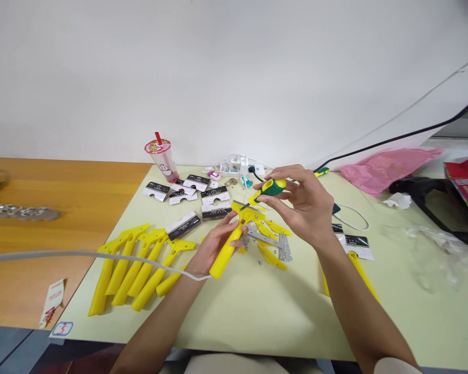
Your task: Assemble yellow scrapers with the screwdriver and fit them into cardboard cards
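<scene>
My left hand (212,244) is closed around a yellow scraper (223,257), its head tilted up and away from me. In my right hand (306,205) is a green and yellow screwdriver (273,187), gripped by its handle. The screwdriver's shaft slants down to the scraper head, and its tip appears to meet the head near the metal edge. Beneath and behind the scraper lie loose yellow head pieces (272,257) and grey metal plates (285,248). Several more yellow scraper handles (119,267) rest in a row left of my left hand.
Black and white cardboard boxes (183,225) are scattered behind the handles, near a drink cup (164,163). A power strip (232,167) sits against the wall. On the right are a pink bag (382,169) and clear plastic (432,252). A pale cable (101,254) crosses the left foreground.
</scene>
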{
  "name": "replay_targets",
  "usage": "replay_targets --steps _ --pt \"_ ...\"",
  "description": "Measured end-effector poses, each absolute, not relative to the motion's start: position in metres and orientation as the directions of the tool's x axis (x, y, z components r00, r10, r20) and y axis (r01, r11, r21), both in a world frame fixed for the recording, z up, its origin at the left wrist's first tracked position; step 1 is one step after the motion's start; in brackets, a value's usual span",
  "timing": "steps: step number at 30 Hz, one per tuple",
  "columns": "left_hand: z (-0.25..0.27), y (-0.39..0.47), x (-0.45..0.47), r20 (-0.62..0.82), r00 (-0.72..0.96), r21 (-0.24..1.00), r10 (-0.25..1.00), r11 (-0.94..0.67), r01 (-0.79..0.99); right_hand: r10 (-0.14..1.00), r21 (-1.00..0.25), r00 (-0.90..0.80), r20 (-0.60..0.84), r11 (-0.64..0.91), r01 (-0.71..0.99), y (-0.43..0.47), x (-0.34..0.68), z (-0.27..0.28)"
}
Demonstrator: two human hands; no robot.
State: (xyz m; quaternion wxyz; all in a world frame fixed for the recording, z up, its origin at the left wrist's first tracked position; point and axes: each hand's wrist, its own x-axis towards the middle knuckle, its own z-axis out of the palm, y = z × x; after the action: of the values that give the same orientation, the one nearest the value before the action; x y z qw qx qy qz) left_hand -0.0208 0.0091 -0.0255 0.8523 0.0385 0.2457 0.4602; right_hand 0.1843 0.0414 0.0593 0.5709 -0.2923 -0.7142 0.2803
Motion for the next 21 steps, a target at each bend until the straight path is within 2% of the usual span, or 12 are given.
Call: replay_targets --steps 8,17,21 --pt "-0.0247 0.0086 -0.0204 -0.374 0.454 0.305 0.809 0.569 -0.763 0.718 -0.699 -0.187 0.671 0.696 0.164 0.0412 0.1853 0.0569" --pt "-0.0285 0.0088 -0.0177 -0.384 0.435 0.343 0.814 0.564 -0.751 0.644 -0.569 -0.202 0.738 0.754 0.329 0.0441 0.1870 0.0534" --pt "-0.0301 0.0084 -0.0177 -0.381 0.435 0.338 0.816 0.561 -0.756 0.638 -0.481 -0.293 0.712 0.747 0.458 0.0467 0.1893 0.0548"
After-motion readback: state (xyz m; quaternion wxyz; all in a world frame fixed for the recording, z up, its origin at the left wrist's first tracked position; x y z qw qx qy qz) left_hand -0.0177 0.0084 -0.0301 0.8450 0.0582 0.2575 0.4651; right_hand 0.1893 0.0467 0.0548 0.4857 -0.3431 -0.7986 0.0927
